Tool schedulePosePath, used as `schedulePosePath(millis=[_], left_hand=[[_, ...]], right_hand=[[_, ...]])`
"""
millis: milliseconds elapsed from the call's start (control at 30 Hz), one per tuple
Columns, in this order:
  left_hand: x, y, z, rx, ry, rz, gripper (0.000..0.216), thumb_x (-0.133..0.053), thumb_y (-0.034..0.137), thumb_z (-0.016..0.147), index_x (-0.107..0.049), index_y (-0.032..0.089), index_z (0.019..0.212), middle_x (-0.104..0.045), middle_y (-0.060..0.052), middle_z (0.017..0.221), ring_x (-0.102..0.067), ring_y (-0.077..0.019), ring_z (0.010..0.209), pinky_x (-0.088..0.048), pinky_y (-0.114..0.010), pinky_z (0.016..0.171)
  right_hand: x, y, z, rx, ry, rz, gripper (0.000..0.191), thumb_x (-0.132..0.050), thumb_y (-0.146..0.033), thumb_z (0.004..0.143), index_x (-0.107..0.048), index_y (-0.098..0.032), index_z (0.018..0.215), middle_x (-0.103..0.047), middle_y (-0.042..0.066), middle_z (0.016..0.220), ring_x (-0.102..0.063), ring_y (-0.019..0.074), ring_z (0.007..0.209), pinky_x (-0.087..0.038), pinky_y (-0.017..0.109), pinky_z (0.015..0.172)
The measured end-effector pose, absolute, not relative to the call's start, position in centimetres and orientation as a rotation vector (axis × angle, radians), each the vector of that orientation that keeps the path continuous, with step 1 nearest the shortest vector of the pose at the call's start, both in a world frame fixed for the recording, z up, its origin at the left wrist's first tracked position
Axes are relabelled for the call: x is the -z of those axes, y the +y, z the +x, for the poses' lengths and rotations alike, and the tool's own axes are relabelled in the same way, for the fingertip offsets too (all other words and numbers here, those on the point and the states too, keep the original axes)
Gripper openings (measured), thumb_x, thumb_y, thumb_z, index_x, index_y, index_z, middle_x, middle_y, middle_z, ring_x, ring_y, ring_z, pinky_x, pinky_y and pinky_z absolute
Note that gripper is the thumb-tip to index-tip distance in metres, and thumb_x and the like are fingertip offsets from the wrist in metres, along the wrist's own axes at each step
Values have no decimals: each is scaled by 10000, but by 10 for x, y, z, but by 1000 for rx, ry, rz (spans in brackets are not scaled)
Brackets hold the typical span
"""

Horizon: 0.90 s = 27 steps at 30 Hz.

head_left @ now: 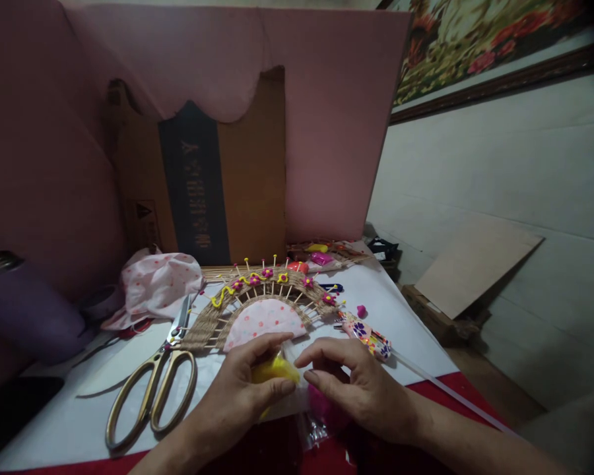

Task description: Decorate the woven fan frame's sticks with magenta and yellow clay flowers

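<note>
Low over the front edge of the table, my left hand is closed round a lump of yellow modelling clay in clear plastic. My right hand is beside it, thumb and forefinger pinched close to the yellow lump; whatever they grip is too small to make out. Partly hidden under the right hand is a magenta lump with a clear plastic bag. Just beyond my hands lies a semicircular woven fan of twine and sticks, with a dotted cloth centre and magenta and yellow clay flowers.
Large scissors lie left of my left hand. Dotted cloth is bunched behind them, near a purple cup. A floral-patterned tool with a translucent stick lies right. A cardboard piece stands at the back.
</note>
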<state>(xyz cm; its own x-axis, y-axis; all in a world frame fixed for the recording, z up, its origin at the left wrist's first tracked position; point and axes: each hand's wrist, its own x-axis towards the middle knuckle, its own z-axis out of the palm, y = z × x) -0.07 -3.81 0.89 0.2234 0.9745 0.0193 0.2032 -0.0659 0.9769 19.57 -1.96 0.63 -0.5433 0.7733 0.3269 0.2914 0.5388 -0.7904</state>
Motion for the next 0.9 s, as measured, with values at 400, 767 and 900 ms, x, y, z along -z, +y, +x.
schedulePosePath(millis=[400,767,900], left_hand=[[-13,-41,1,-1011,1125,1428,415,-741,241,612,-664,229,1020,-680,-37,1025,-607,-214,914,-502,-307,778],[-7,-43,5,-1067,1125,1374,299,-752,220,600,-686,219,891,-676,2,860,-591,-150,774,-480,-247,707],[-10,-44,6,-1086,1129,1325,270,-747,202,593,-692,206,858,-663,9,788,-566,-133,718,-459,-222,653]], right_hand=[[-7,-24,193,-872,-2115,-911,185,-553,-195,819,-729,-206,874,-729,30,769,-633,147,639,-455,243,616],[-3,-28,190,-652,-2180,-1040,118,-614,-189,752,-716,-185,812,-522,-41,466,-429,85,422,-321,209,474],[-4,-28,190,-763,-2132,-1012,113,-589,-197,769,-693,-160,746,-414,-63,459,-363,70,425,-284,199,453]])
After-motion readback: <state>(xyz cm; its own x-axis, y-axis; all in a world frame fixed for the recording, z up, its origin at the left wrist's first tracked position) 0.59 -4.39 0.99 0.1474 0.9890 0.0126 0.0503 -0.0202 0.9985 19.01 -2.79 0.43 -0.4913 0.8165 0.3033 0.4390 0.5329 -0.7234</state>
